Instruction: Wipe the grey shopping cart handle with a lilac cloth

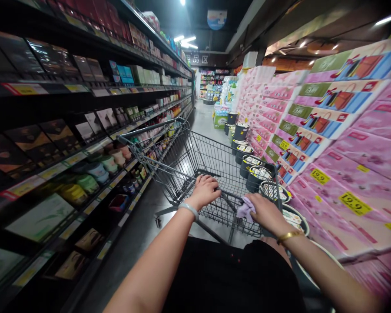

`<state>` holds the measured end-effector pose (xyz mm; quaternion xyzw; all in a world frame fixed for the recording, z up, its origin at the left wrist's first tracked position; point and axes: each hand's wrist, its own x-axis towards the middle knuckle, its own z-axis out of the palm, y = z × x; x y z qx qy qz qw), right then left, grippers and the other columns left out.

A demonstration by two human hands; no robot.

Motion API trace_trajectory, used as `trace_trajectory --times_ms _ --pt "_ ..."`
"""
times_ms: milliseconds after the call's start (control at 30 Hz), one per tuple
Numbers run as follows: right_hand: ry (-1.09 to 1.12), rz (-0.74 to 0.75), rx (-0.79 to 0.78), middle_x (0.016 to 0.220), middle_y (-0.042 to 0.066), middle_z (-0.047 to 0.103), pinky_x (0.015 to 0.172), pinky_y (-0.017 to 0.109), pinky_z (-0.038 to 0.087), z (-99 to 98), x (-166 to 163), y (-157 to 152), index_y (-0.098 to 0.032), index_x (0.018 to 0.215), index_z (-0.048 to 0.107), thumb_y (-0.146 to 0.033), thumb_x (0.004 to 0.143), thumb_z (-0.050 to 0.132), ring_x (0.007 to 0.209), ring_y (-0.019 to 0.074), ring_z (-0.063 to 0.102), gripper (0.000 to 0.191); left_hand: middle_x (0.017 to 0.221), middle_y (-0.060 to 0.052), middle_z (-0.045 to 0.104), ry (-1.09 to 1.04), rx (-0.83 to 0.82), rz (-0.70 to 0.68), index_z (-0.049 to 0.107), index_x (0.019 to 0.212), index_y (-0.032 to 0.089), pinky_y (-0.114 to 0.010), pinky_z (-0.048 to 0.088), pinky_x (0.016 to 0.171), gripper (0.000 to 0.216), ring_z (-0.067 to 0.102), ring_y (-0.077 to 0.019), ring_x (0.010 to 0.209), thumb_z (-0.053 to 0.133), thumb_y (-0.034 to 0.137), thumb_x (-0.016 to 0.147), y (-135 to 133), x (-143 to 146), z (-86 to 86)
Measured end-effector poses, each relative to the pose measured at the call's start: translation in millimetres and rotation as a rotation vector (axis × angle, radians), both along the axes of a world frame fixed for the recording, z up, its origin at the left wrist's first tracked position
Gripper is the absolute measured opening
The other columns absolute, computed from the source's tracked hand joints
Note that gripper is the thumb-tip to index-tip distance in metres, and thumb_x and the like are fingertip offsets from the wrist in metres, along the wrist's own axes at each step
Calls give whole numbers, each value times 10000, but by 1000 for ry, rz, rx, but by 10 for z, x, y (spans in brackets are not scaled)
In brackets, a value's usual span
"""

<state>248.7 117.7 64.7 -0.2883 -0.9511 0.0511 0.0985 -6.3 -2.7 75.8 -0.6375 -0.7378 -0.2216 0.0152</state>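
Note:
A dark wire shopping cart [211, 150] stands in front of me, its basket bare wire with nothing visible inside. My left hand [204, 190], with a pale bangle at the wrist, is closed over the cart's handle bar [228, 201]. Farther right on the same bar, my right hand [267, 212] is closed round a crumpled lilac cloth [246, 210]. A gold bangle circles that wrist. The fingertips of the right hand are partly hidden by the cloth and the bar.
Shelves [117, 89] of boxed goods line the left side, close to the cart. Tall stacks of pink tissue packs [342, 182] rise on the right. Several dark round tubs [258, 176] stand along their foot. The grey floor [202, 117] runs ahead between them.

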Motion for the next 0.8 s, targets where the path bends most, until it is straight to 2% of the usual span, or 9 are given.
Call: trace_trajectory --times_ms 133,233,300,400,533,633,800 --pt "115 -88 115 1211 117 622 937 352 429 -79 -172 -331 -201 1247 597 -98 779 547 1055 260 586 482 1377 33 613 -64 -54 4 722 1064 314 -540 65 1235 477 302 -237 1467 325 570 998 -17 -107 33" --pt "208 -66 93 1209 102 633 961 353 427 -36 -441 -491 -215 1258 587 -109 790 549 1080 252 580 481 1470 13 545 -8 -54 17 710 1124 328 -593 21 1227 492 231 -260 1508 303 578 1003 -41 -35 16" --pt "218 -30 48 1195 94 643 943 337 442 22 -591 -522 -213 1239 591 -115 799 545 1077 239 588 453 1478 7 541 34 -23 -14 697 1161 324 -575 24 1234 477 238 -250 1507 294 535 1017 -62 81 -22" --pt "166 112 64 1234 105 633 929 331 466 46 -637 -512 -193 1259 572 -104 822 531 1099 228 590 448 1361 -3 638 2 12 -47 682 1191 294 -483 78 1244 477 368 -205 1433 271 480 1034 -96 204 -65" --pt "114 333 366 1379 144 572 1053 461 413 -157 -430 -547 -172 1359 539 -85 910 475 1286 289 489 462 1278 23 682 -92 -50 -77 665 1213 317 -425 203 1184 516 500 -165 1295 217 506 1040 -91 133 -17" --pt "55 459 522 1312 150 625 1103 531 359 -345 -378 -607 -149 1254 640 -94 928 480 1303 319 475 367 1236 50 698 -127 -113 -98 697 1132 343 -430 240 1145 564 523 -177 1260 196 577 1021 -53 43 47" --pt "-52 547 544 1176 103 694 1164 491 319 -395 -715 -664 -185 1124 714 -125 950 478 1253 268 534 299 1260 30 677 -122 -188 -125 713 1089 324 -473 219 1143 607 516 -214 1230 211 649 987 -53 70 112"
